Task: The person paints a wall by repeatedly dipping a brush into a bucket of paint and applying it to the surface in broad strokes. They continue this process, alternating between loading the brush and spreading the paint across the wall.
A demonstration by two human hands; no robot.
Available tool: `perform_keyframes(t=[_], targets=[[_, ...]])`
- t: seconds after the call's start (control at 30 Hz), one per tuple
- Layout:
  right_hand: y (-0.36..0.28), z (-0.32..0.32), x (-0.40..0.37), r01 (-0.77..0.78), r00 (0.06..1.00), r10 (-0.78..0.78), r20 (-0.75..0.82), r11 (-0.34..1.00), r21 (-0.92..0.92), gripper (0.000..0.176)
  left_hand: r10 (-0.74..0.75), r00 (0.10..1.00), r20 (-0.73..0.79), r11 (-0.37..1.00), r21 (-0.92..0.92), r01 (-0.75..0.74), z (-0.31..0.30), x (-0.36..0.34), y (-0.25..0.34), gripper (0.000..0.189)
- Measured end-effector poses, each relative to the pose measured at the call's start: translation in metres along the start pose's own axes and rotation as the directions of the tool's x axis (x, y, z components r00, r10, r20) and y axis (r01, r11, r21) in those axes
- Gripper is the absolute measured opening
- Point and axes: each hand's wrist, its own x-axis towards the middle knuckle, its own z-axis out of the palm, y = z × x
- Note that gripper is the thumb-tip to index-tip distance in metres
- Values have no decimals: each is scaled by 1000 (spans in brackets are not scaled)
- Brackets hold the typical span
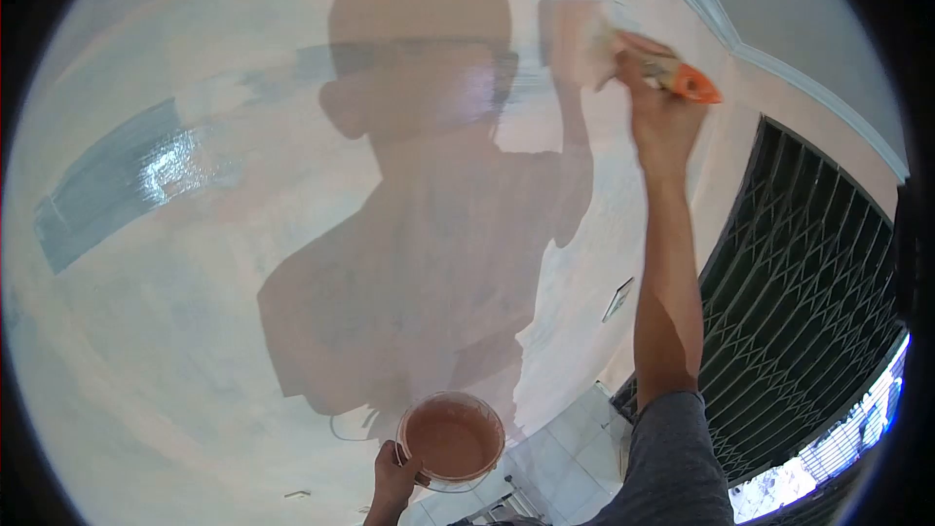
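High on the right, my right hand (648,88) is closed around a wide paintbrush (690,85) with an orange handle end. Its pale bristles lie against the wall (243,263), slightly blurred. Low in the view, my left hand (394,477) grips the rim of a round, clear-sided bucket (451,483). Brownish-pink paint (451,438) fills part of the bucket, and a thin wire handle hangs round it. Wet grey-blue paint (122,185) shines in a broad stroke on the left of the wall.
A dark folding metal gate (804,302) stands at the right. A pale moulding (721,19) runs along the ceiling edge. A small switch plate (617,300) sits on the wall. Below are light floor tiles (570,458) and a metal frame, perhaps a ladder (511,505). My shadow covers the wall's middle.
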Motion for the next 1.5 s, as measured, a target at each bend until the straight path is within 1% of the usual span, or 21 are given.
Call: perform_keyframes(t=[0.03, 0.07, 0.13, 0.17, 0.23, 0.33, 0.4, 0.6, 0.73, 0.8, 0.83, 0.9, 0.93, 1.03, 1.1, 1.17, 1.3, 1.37, 1.4, 1.47, 1.5], targets=[[-2, -9, 5, 35, 999, -36, -18, 996, -84, 17, -2, 1000, -5, 1000, 2, 2, -1, -1, 1, 23], [5, -15, 9, 31, 999, -32, -11, 996, -89, 17, -12, 1000, -3, 1000, 0, 12, -2, -3, 1, 23], [25, -25, 28, -65, 991, 36, -127, 970, -234, 19, 4, 1000, -14, 1000, -7, -4, -5, -2, 3, 22], [36, -29, 32, -62, 991, 32, -127, 969, -240, 19, 3, 1000, -6, 1000, -8, -3, -6, -2, 2, 22], [63, -35, 33, -59, 992, 6, -125, 903, -425, 17, 14, 1000, -24, 1000, 16, -14, -7, -1, -1, 16], [98, -36, 26, -70, 988, 5, -155, 908, -412, 20, 7, 1000, -11, 1000, 24, -6, -7, 2, -2, 17], [109, -32, 21, -86, 985, 12, -174, 901, -425, 20, 19, 1000, -2, 1000, 6, -19, -6, 3, -4, 18], [123, -17, 17, -162, 979, 86, -185, 880, -447, 20, 37, 999, 8, 999, -5, -37, -6, 1, -5, 18], [86, 1, 7, -157, 983, 108, -147, 908, -389, 20, 31, 999, 13, 1000, -2, -31, -2, -6, 2, 16], [51, 6, 4, -116, 993, 107, -59, 976, -182, 21, 22, 1000, 12, 1000, 15, -23, 0, -3, 1, 16], [41, 3, 7, -124, 992, 114, -62, 975, -187, 21, 13, 1000, 11, 999, 35, -13, -1, -2, 0, 16], [22, -4, 13, -39, 998, 34, -55, 994, -106, 20, 13, 1000, 20, 1000, 28, -13, -3, 0, -5, 16], [17, -10, 19, -107, 992, 100, -72, 990, -93, 21, 21, 999, 30, 1000, 14, -22, -3, -1, -5, 16], [37, -28, 36, -119, 987, 100, -127, 982, -148, 21, 21, 1000, 13, 999, 30, -21, 1, -6, 2, 16], [65, -38, 39, -89, 989, 69, -129, 984, -153, 21, 22, 1000, 16, 999, 25, -23, 0, -5, -1, 16], [82, -42, 38, -135, 981, 74, -178, 924, -359, 21, 30, 999, 20, 999, 21, -30, 0, -5, -2, 16], [108, -38, 30, -125, 978, 49, -204, 916, -382, 20, 24, 999, 34, 999, 20, -25, -1, -3, -5, 16], [120, -32, 26, -164, 971, 83, -223, 913, -373, 19, 22, 999, 35, 1000, 22, -23, -1, -3, -5, 16], [128, -28, 26, -134, 974, 47, -221, 909, -396, 19, 24, 999, 35, 999, 42, -25, -1, -4, -4, 16], [119, -21, 20, -132, 976, 54, -213, 919, -372, 18, 24, 999, 27, 998, 59, -25, -1, -7, -4, 17], [115, -17, 17, -129, 977, 59, -205, 927, -351, 18, 14, 1000, 28, 999, 29, -15, -1, -7, -5, 17]])
